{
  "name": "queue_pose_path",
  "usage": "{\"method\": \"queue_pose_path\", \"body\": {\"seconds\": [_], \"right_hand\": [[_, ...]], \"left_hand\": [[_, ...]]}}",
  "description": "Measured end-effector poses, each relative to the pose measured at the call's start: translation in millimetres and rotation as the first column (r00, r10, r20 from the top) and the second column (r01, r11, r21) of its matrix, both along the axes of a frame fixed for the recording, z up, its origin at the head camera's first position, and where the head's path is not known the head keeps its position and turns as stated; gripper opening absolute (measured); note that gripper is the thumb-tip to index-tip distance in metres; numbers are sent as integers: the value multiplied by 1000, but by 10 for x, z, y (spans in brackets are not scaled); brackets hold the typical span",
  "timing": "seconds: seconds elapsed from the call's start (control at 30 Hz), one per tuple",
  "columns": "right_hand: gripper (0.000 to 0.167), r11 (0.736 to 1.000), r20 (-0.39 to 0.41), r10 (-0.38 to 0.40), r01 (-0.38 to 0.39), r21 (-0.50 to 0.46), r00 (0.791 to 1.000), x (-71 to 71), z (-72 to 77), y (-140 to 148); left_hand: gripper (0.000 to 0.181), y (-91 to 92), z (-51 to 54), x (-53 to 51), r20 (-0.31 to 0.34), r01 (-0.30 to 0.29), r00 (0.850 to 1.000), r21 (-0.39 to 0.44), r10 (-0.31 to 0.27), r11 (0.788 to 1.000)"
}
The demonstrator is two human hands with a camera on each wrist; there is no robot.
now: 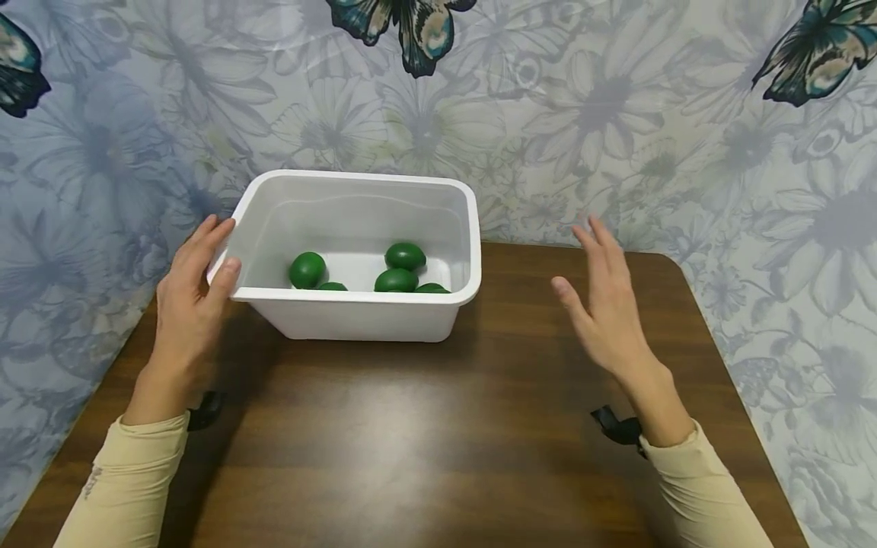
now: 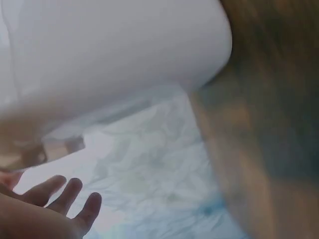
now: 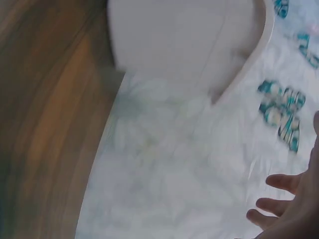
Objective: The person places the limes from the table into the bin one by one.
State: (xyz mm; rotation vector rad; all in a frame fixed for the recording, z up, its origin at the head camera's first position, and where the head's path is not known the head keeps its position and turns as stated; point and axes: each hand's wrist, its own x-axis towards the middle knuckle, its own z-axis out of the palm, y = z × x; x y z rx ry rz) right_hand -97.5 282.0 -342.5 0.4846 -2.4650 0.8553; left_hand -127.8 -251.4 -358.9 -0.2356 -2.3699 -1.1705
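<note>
A white plastic bin (image 1: 370, 316) stands toward the back of the wooden table, its open top showing. Several smooth, green, egg-shaped objects (image 1: 307, 270) lie on its floor, some partly hidden by the front rim. At the bin's left end is my left hand (image 1: 188, 304), with thumb and fingertips at the rim. Its other fingers look extended and spread in the left wrist view, beside the bin's wall (image 2: 119, 45). My right hand (image 1: 606, 320) hovers over the table to the right of the bin, apart from it, fingers extended and holding nothing.
The brown wooden table (image 1: 411, 449) reaches back to a wall with floral paper (image 1: 603, 122) and butterfly figures (image 1: 418, 34). Dark straps (image 1: 617, 426) sit at both wrists, by the pale sleeves (image 1: 706, 487).
</note>
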Motion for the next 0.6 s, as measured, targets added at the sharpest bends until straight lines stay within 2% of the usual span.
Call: {"method": "queue_pose_path", "body": {"seconds": [0.1,0.23,0.4,0.53,0.6], "right_hand": [[81,997,47,-69,67,38,997,103,-14,329],[81,985,105,-151,141,99,983,207,-58,655],[81,972,130,-210,192,138,969,267,-117,877],[81,967,139,-225,204,152,964,301,-153,951],[81,965,138,-231,208,159,963,316,-170,979]], "left_hand": [[53,-15,91,9,-12,58,998,-105,-60,993],[57,-19,209,19,-22,96,994,-234,-104,967],[61,-12,315,38,-8,104,993,-363,-114,926],[63,3,390,60,14,113,993,-429,-118,896],[65,21,429,64,25,119,992,-471,-122,874]]}}
